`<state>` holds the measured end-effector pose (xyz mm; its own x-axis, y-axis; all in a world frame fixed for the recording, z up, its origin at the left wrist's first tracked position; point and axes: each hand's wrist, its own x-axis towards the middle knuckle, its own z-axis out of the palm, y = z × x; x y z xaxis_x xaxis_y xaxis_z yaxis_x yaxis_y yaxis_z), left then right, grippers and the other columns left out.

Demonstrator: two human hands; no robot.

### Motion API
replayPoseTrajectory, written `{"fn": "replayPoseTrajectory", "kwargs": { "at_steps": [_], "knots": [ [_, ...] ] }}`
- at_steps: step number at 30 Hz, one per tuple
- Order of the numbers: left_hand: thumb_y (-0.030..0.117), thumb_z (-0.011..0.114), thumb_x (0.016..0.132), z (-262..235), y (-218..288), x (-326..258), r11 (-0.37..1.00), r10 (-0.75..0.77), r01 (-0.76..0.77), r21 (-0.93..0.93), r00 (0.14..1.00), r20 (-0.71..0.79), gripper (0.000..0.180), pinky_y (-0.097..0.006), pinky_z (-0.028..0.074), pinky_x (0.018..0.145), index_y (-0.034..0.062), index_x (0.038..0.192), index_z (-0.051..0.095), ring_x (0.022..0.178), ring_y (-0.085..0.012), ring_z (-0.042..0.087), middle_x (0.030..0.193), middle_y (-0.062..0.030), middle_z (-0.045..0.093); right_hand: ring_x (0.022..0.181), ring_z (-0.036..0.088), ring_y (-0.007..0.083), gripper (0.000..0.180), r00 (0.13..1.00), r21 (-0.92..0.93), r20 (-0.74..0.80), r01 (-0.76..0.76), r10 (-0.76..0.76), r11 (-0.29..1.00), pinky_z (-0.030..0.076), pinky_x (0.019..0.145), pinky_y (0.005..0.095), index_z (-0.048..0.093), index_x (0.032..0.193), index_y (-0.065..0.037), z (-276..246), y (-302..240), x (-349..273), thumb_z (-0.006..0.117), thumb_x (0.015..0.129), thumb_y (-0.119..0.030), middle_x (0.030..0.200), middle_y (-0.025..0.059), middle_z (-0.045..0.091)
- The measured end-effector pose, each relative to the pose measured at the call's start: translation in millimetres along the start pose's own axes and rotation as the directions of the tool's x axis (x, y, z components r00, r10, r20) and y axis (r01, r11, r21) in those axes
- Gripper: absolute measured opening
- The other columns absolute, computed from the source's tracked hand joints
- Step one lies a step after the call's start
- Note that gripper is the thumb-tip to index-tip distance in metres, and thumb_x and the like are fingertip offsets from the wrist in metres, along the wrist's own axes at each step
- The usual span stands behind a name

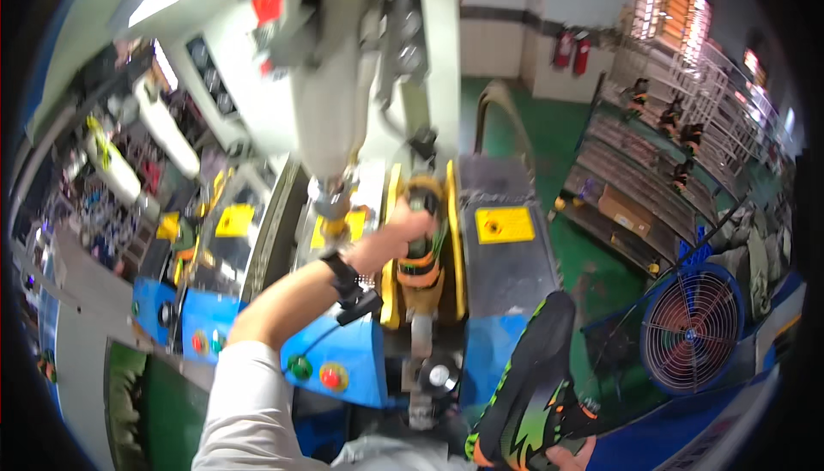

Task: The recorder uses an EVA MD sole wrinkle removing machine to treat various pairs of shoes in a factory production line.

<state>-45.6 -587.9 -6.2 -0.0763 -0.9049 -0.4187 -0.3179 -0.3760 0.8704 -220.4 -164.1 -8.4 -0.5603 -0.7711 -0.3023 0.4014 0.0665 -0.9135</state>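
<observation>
Between two upright yellow side pads [457, 248] of a machine sits a shoe with orange and green parts [419, 271]. My left hand [412, 224] reaches over it from the left, its fingers closed around the upper; the far fingertips are blurred. At the lower right, my right hand [571, 455] grips a black shoe with green and orange markings [536, 389]. That shoe is tilted, its dark sole facing left and upward. Most of the right hand is hidden behind the shoe or cut off by the lower edge.
Blue panels carry a green button [299, 366] and a red button [331, 376]. A pale machine head [330, 102] hangs above, left of the pads. On the right stand a round blue fan [692, 334] and a slanted rack [618, 188] with several shoes.
</observation>
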Motion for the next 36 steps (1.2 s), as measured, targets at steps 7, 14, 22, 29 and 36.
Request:
{"fn": "replayPoseTrajectory", "kwargs": {
  "at_steps": [7, 14, 22, 29, 36],
  "knots": [
    [0.001, 0.069, 0.052, -161, -100, -218, 0.757, 0.075, 0.143, -0.638, 0.950, 0.302, 0.066, -0.040, 0.046, 0.095, -0.0007, 0.115, 0.052, 0.108, -0.0268, 0.057, 0.112, -0.0150, 0.060, 0.096, 0.063, 0.0253, 0.061, 0.977, -0.061, 0.198, -0.062, 0.073, 0.996, 0.054, 0.082, 0.0366, 0.045, 0.128, -0.002, 79, -13, 54, 0.063, 0.070, -0.004, 0.112, 0.0118, 0.059],
    [-0.001, 0.067, 0.045, -210, -236, -370, 0.556, 0.228, -0.200, -0.807, 0.970, -0.083, 0.095, -0.036, 0.051, 0.086, -0.0014, 0.134, 0.036, 0.103, -0.0290, 0.061, 0.121, -0.0197, 0.057, 0.091, 0.067, 0.0271, 0.028, 0.633, -0.475, 0.452, -0.425, 0.628, 0.771, 0.055, 0.087, 0.0375, 0.057, 0.106, 0.006, 257, -33, 266, 0.053, 0.082, -0.005, 0.108, 0.0194, 0.065],
    [-0.001, 0.065, 0.049, -233, -362, -389, 0.630, 0.087, -0.149, -0.762, 0.989, -0.121, 0.086, -0.036, 0.052, 0.085, -0.0016, 0.131, 0.039, 0.101, -0.0283, 0.061, 0.118, -0.0190, 0.058, 0.094, 0.065, 0.0346, 0.039, 0.946, -0.795, 0.324, 0.268, 0.009, 0.544, 0.050, 0.082, 0.0401, 0.062, 0.101, 0.009, 304, 28, 317, 0.067, 0.068, -0.012, 0.093, 0.0248, 0.067],
    [0.000, 0.063, 0.053, -236, -453, -327, 0.675, -0.048, 0.004, -0.738, 0.998, -0.038, 0.078, -0.036, 0.052, 0.084, -0.0018, 0.128, 0.042, 0.100, -0.0277, 0.062, 0.116, -0.0183, 0.059, 0.089, 0.060, 0.0480, 0.042, 0.835, -0.818, 0.439, 0.525, -0.332, 0.238, 0.051, 0.080, 0.0493, 0.038, 0.110, 0.012, 320, 81, 262, 0.054, 0.073, 0.000, 0.097, 0.0338, 0.055],
    [0.000, 0.061, 0.057, -209, -541, -284, 0.632, -0.154, 0.031, -0.774, 0.984, -0.087, 0.070, -0.036, 0.053, 0.083, -0.0020, 0.125, 0.045, 0.098, -0.0271, 0.062, 0.114, -0.0177, 0.060, 0.095, 0.056, 0.0512, 0.046, 0.843, -0.790, 0.471, 0.534, -0.258, 0.302, 0.046, 0.086, 0.0535, 0.033, 0.113, 0.010, 310, 75, 261, 0.055, 0.073, -0.001, 0.105, 0.0389, 0.050]
  ]
}}
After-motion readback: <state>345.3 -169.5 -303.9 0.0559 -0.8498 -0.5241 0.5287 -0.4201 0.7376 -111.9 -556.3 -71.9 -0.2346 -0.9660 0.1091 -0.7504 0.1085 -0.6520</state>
